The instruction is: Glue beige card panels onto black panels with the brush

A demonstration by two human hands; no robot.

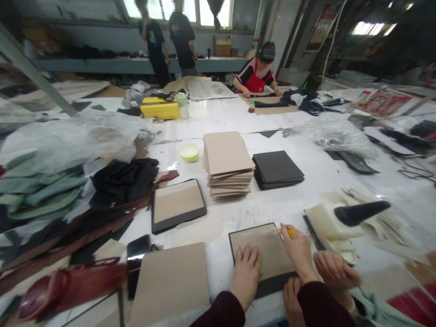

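Note:
My left hand (245, 274) lies flat with spread fingers on a beige sheet (267, 254), which rests on a dark grey panel (272, 287) that shows around it as a border. In my right hand (297, 247) is a small brush with a yellow handle (288, 231); its pale bristles touch the sheet's upper right part. Another person's hand (335, 269) is to the right, loosely curled. A further hand (293, 297), partly hidden by my right sleeve, lies at the panel's lower right corner.
Beyond are a stack of beige boards (228, 154), dark panels (277, 168) and a green bowl (189, 152). Left are a bordered panel (179, 200), a large beige board (172, 281), a phone (136, 259) and a red-brown leather item (75, 286). Foam (327, 220) lies right. A co-worker (257, 75) works opposite.

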